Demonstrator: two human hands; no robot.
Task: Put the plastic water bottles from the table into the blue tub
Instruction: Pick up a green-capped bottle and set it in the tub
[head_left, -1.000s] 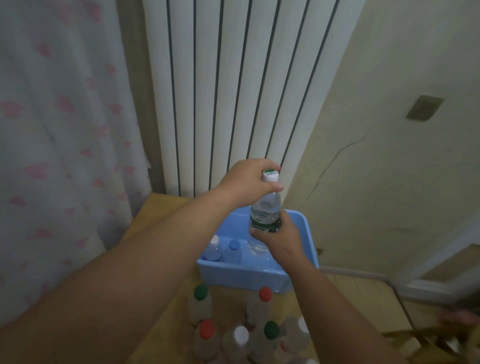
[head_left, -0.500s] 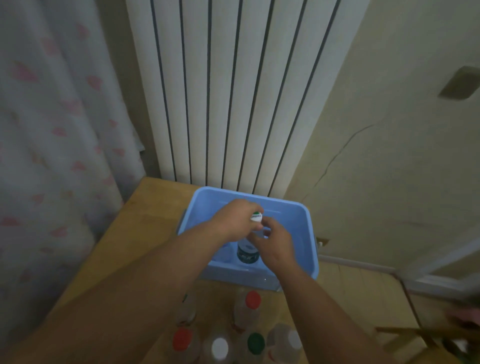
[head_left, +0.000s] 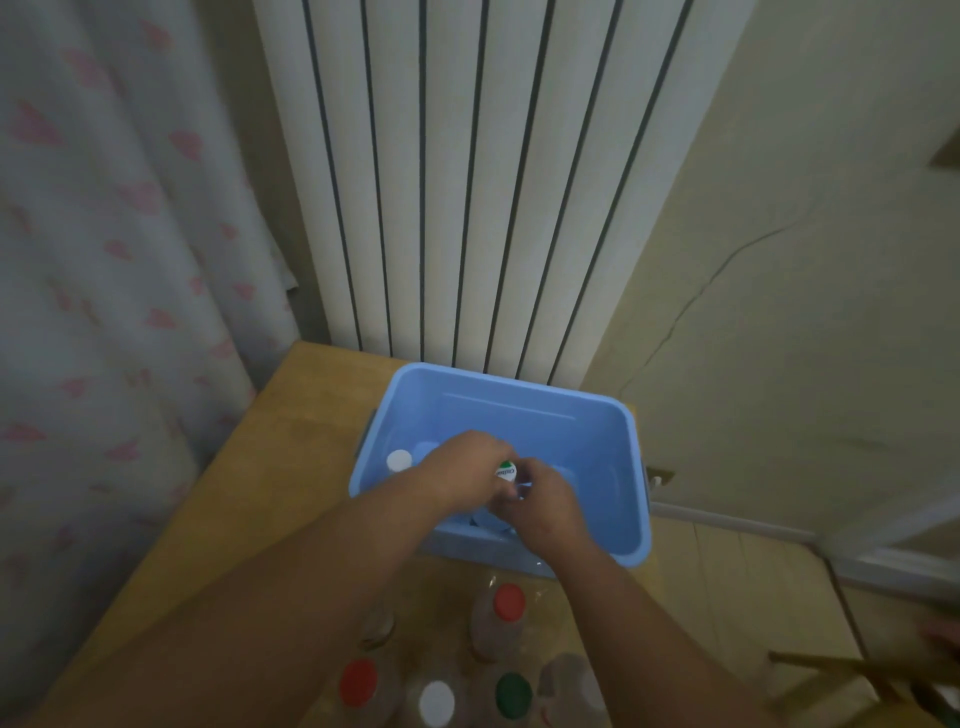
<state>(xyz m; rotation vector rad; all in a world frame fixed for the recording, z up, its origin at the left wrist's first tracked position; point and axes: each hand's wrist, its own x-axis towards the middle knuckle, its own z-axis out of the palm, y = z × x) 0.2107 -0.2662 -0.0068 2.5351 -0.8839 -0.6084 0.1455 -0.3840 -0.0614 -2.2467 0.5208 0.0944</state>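
Left hand (head_left: 462, 470) reached down into the blue tub (head_left: 631, 467) from the near-left, fingers curled round the neck and white cap (head_left: 506, 472) of a plastic water bottle (head_left: 511, 486); right hand (head_left: 545, 506) met it from the near-right, fingers closed on the same bottle just under the cap; both hands touched each other around the bottle top; bottle body mostly hidden by the hands, so upright or tilted could not be told; bottle sat low inside the tub, toward its near wall, roughly mid-width; whether its base touched the tub floor could not be told; second bottle with a white cap (head_left: 399, 460) stood in the tub's left part, just left of the left hand; a bluish shape beside it partly hidden by the hand, unclear; tub sat at the far right corner of the wooden table (head_left: 291, 447), its far rim close to the white radiator (head_left: 467, 182); on the table near the front edge, between the forearms and beside them, stood more bottles: red cap (head_left: 509, 601) just behind the tub's near wall, red cap (head_left: 358, 682), white cap (head_left: 436, 701), green cap (head_left: 513, 691) in a row nearer the front edge; curtain (head_left: 104, 260) hung left of the table.
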